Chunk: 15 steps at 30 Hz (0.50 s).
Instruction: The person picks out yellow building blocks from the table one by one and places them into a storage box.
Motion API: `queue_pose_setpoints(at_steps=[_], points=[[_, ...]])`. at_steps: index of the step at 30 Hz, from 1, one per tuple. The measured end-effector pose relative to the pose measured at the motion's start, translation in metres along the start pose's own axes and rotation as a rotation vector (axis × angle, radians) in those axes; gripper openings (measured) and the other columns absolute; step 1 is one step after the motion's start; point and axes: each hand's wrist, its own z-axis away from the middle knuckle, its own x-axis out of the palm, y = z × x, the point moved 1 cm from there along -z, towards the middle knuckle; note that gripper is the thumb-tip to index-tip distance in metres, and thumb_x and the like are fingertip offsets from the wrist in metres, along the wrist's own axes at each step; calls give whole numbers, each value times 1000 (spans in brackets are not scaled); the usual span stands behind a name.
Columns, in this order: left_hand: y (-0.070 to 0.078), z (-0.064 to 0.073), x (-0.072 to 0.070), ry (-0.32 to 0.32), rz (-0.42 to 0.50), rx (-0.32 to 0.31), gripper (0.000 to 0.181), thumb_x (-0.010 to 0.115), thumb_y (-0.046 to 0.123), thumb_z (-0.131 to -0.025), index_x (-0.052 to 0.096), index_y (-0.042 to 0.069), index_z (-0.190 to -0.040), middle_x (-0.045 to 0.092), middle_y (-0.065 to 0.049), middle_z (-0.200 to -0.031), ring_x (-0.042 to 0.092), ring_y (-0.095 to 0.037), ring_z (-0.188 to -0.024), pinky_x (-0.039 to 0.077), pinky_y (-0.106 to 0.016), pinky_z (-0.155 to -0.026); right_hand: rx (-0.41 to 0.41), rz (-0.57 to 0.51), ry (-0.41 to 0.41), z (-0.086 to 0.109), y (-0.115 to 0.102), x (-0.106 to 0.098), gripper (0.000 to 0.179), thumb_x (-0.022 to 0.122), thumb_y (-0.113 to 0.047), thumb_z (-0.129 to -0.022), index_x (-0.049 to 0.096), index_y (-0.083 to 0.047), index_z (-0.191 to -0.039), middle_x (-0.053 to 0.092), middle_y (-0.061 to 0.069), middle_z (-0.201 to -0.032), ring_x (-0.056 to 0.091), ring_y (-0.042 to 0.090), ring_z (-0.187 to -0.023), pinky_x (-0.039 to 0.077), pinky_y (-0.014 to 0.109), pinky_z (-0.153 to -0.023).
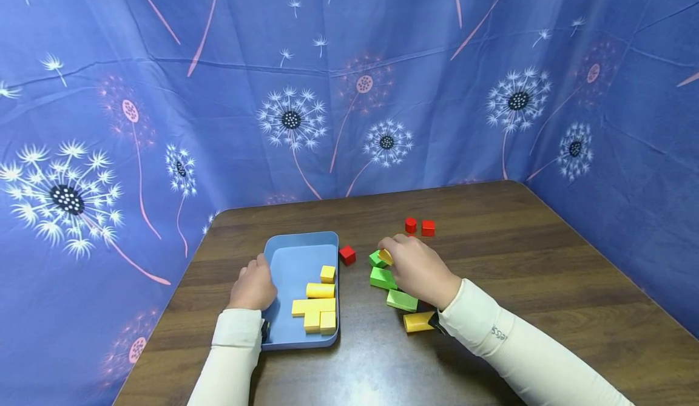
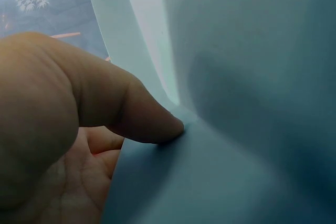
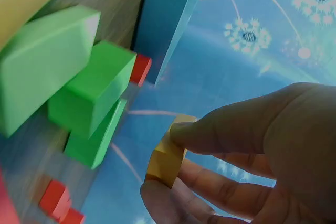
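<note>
My left hand (image 1: 253, 286) grips the left wall of a blue plastic tray (image 1: 289, 259). The left wrist view shows the thumb (image 2: 152, 114) pressed against the inside of that wall, with other fingers outside. Along the tray's right side lie several yellow blocks, among them a cylinder (image 1: 320, 290) and a cube (image 1: 327, 274). Over the table, right of the tray, my right hand (image 1: 420, 269) pinches a small yellow block (image 3: 167, 156) between thumb and fingertips. Below and beside that hand are green blocks (image 1: 402, 300), one partly covered by the held piece in the head view.
A yellow cylinder (image 1: 417, 322) lies near my right wrist, partly hidden. One red cube (image 1: 347, 255) sits just outside the tray's right wall. Farther back are a red cylinder (image 1: 411, 225) and a red block (image 1: 428, 228). Blue patterned cloth (image 1: 338, 90) hangs behind the wooden table (image 1: 546, 260).
</note>
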Motion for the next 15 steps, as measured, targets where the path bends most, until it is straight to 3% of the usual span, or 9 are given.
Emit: queue_pose_setpoints(at_steps=[6, 15], points=[[-1, -1, 2, 4, 0, -10, 72, 62, 3, -93, 28, -14, -154, 47, -36, -146, 51, -51, -129, 48, -66, -103, -38, -20, -30, -9, -20, 3, 41, 64, 11, -82, 72, -9, -117, 71, 5, -104, 67, 19, -90, 59, 32, -74], [-2, -2, 3, 1, 3, -20, 72, 63, 4, -93, 28, -13, -154, 48, -36, -146, 51, -50, -128, 48, -67, -102, -109, 11, -33, -22, -43, 11, 38, 74, 6, -80, 73, -10, -114, 72, 3, -101, 68, 19, -86, 60, 32, -75]])
